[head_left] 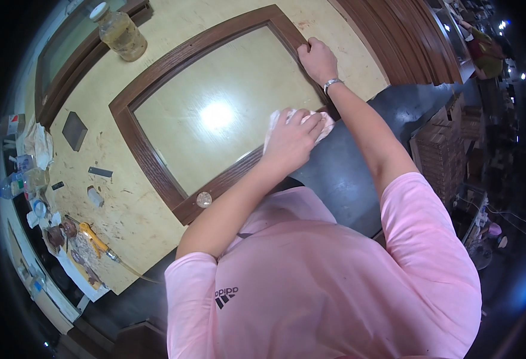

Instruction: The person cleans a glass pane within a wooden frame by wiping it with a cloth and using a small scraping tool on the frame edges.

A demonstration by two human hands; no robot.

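A brown wooden frame [155, 163] with a glass pane [206, 134] lies on the pale worktop in front of me. My left hand [293, 140] is closed on a crumpled white cloth [322, 127] and presses it at the near right part of the frame, by the edge of the glass. At the far right my right hand [319, 61] grips the frame's side, fingers curled over the wood. A round, clear, shiny piece [203, 199] sits on the frame's near left corner, beside my left forearm. Light glares off the pane.
A white-lidded glass jar [123, 37] stands far left, near another framed panel [65, 72]. Left of the frame lie a dark block [74, 130], a small dark strip [100, 172] and a yellow hand tool [93, 238] with a hose. Stacked brown boards [442, 143] stand to the right.
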